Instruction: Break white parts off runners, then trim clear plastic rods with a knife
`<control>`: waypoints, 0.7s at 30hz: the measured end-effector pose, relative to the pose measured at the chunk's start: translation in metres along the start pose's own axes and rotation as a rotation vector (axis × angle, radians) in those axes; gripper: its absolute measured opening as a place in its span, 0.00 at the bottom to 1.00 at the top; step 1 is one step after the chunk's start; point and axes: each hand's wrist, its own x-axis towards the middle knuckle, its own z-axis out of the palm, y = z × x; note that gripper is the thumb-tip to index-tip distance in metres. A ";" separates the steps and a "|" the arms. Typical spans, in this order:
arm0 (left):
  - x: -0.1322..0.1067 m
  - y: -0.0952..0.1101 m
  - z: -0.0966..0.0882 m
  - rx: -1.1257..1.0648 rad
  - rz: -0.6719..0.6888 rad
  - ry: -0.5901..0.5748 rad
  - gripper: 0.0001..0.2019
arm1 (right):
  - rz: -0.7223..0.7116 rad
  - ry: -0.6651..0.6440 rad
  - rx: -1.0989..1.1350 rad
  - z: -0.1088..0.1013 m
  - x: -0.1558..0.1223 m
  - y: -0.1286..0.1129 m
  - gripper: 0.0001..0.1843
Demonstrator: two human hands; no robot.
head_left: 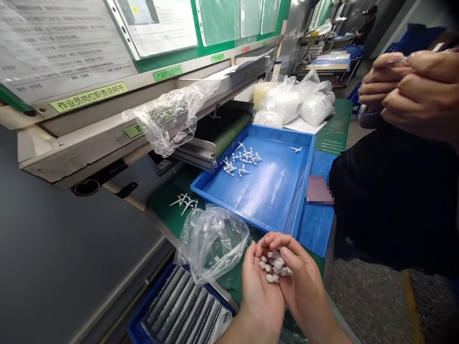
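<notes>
Okay, so both hands are low down, close to the body & touching each other. L hand [260, 294] is palm up & cupped like a little bowl, approx. half open, w/ a heap of white bits [274, 270] sitting in it. R hand [304, 282] comes in from the right, fingers bent down over the heap, tips touching the bits. Can't tell if R hand has pinched one bit or just rests on them.

The heap lies right between the two hands, on the L palm & under the R fingertips, so neither hand is nearer. The bits are tiny & piled up, so they point every which way. I can't make out one long side for the heap.

Clear bag [211, 243] sits open & crumpled just beside L hand, on its left, nearer to L than R. Blue tray [276, 200] lies just past the hands, further from the body, its long side running away & a bit to the right. Loose bits [242, 160] lie at the tray's far end, stems pointing all ways. Stray bits [184, 201] lie on the green surface [337, 129] left of the tray. Full bags [297, 102] sit past the tray. Black tray [182, 310] w/ ribs is down low, left of L hand.

Another person's hands [412, 91] are up on the right, well apart, held together.
</notes>
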 end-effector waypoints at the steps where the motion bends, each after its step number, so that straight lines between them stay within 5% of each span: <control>1: -0.001 0.000 0.001 -0.001 -0.010 -0.010 0.17 | -0.034 -0.024 -0.006 0.000 -0.001 0.001 0.09; 10: 0.000 0.004 -0.004 -0.005 -0.117 -0.160 0.15 | -0.125 -0.074 -0.067 -0.003 -0.006 -0.007 0.20; 16: 0.001 0.008 -0.005 -0.011 -0.209 -0.161 0.14 | -0.155 -0.196 -0.309 -0.006 -0.010 -0.014 0.27; 21: -0.003 0.014 -0.003 -0.100 -0.219 -0.143 0.14 | -0.361 -0.052 -0.584 -0.018 -0.015 -0.033 0.11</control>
